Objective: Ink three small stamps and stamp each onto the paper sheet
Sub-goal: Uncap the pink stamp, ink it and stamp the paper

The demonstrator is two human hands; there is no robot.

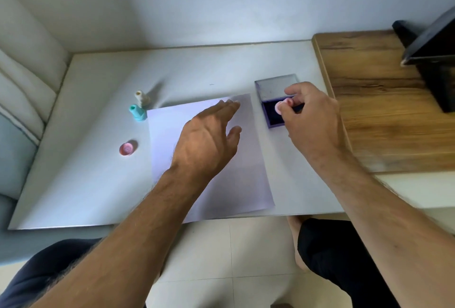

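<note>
White tabletop (98,184) against a pale wall, white paper sheet (246,179) at centre, left hand (209,140) spread flat over it, right hand (307,120) pinching a small pink round stamp (280,108), seemingly on the open purple ink pad (272,118) at centre right, teal stamp (138,112), cream stamp (142,98) and pink cap (127,149) left of the sheet.

No legible text, label, brand, number or sign appears on any surface; the paper sheet (216,160) is blank where it shows, and the ink pad (273,113) just beside it bears no readable marking
</note>
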